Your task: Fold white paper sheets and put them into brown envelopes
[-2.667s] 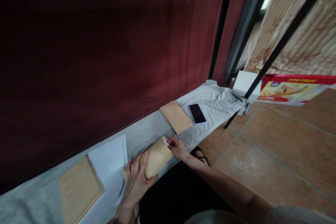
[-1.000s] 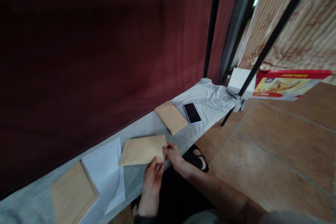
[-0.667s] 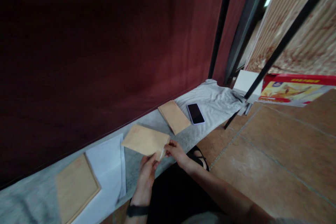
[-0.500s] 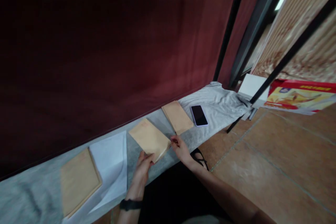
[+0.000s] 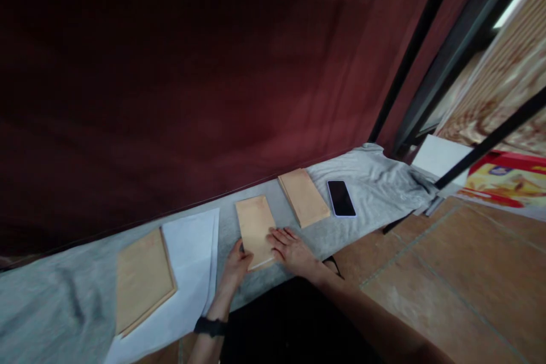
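A: Your left hand [image 5: 239,264] has the brown envelope [image 5: 255,224] nipped at its near left edge, thumb on top; how its fingers sit underneath, I can't tell. And your right hand [image 5: 292,247]?

B: You have it loosely spread, fingers resting on the envelope's right side, gripping nothing. The envelope lies in front of you on the grey cloth [image 5: 371,173], between the white sheets [image 5: 194,261] and the right-hand envelope stack [image 5: 305,196].

A: What might trip you up?

B: That white strip [image 5: 261,264] along the near end, for one: drag your fingers over it at a slant and you could crease it. A hard sideways push could twist the envelope too, since soft cloth may ruck beneath it.

A: Anything around you to watch?

B: The right-hand envelope stack is near your right fingers, so a wide sweep could fan it towards the phone [image 5: 341,199]. The left-hand envelope stack [image 5: 143,278] rests partly on the white sheets; tugging those would likely drag it along
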A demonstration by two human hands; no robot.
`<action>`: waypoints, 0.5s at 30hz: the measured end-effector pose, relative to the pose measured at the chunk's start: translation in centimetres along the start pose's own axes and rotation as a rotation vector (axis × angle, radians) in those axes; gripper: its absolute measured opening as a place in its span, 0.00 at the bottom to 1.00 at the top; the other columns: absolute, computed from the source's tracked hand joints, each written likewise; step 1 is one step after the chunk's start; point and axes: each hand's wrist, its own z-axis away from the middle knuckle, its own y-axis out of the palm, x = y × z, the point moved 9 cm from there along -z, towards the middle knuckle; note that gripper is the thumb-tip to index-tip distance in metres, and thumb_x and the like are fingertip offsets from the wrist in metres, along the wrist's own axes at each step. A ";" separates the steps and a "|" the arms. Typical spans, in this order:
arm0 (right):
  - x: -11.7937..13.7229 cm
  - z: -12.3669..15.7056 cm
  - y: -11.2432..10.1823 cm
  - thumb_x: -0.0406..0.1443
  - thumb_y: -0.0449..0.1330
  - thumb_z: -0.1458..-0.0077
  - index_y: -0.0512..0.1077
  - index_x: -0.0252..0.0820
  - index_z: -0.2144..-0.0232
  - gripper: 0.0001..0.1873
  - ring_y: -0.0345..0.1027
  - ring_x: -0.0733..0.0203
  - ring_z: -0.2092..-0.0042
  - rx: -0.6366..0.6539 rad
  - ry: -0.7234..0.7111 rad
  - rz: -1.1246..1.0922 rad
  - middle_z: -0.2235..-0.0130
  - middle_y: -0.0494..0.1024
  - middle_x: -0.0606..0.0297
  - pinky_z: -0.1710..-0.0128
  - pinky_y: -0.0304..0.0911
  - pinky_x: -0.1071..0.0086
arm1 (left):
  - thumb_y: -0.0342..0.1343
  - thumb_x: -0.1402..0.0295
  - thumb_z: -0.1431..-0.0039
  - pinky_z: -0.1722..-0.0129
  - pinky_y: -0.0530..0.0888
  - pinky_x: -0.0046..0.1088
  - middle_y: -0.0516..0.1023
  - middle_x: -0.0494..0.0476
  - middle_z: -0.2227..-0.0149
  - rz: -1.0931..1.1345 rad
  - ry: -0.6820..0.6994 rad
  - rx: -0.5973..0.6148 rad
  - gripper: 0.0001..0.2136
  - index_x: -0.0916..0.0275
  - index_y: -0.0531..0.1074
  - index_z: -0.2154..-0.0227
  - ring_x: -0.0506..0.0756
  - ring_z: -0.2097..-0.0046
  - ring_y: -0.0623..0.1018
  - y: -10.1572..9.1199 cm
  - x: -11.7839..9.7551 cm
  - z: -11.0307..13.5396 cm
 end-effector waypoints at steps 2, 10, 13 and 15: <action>0.1 0.1 0.2 0.35 0.57 0.36 0.64 0.46 0.36 0.26 0.59 0.53 0.34 0.007 0.002 0.012 0.34 0.64 0.57 0.33 0.50 0.52 | 0.63 0.75 0.53 0.61 0.73 0.34 0.75 0.53 0.73 -0.194 0.146 -0.072 0.20 0.62 0.75 0.54 0.61 0.63 0.78 -0.3 -1.4 0.1; 0.1 0.0 0.4 0.36 0.54 0.36 0.64 0.45 0.36 0.26 0.60 0.52 0.35 0.039 0.029 0.023 0.34 0.64 0.57 0.32 0.48 0.52 | 0.42 0.68 0.34 0.32 0.53 0.47 0.60 0.66 0.31 -0.857 0.883 0.061 0.25 0.65 0.61 0.35 0.63 0.30 0.56 8.8 -8.2 -2.2; 0.2 0.0 0.2 0.36 0.55 0.36 0.65 0.44 0.37 0.26 0.61 0.51 0.35 0.032 0.030 0.021 0.34 0.65 0.56 0.33 0.49 0.52 | 0.42 0.66 0.33 0.30 0.48 0.46 0.59 0.66 0.31 -0.929 0.853 0.126 0.26 0.67 0.59 0.34 0.62 0.29 0.54 10.9 -8.3 -5.7; 0.3 0.0 0.1 0.36 0.55 0.36 0.65 0.43 0.37 0.25 0.61 0.51 0.36 0.032 0.026 0.022 0.35 0.66 0.55 0.33 0.50 0.52 | 0.42 0.65 0.33 0.30 0.47 0.44 0.60 0.66 0.31 -0.954 0.855 0.169 0.26 0.67 0.59 0.34 0.61 0.29 0.55 11.7 -8.0 -7.1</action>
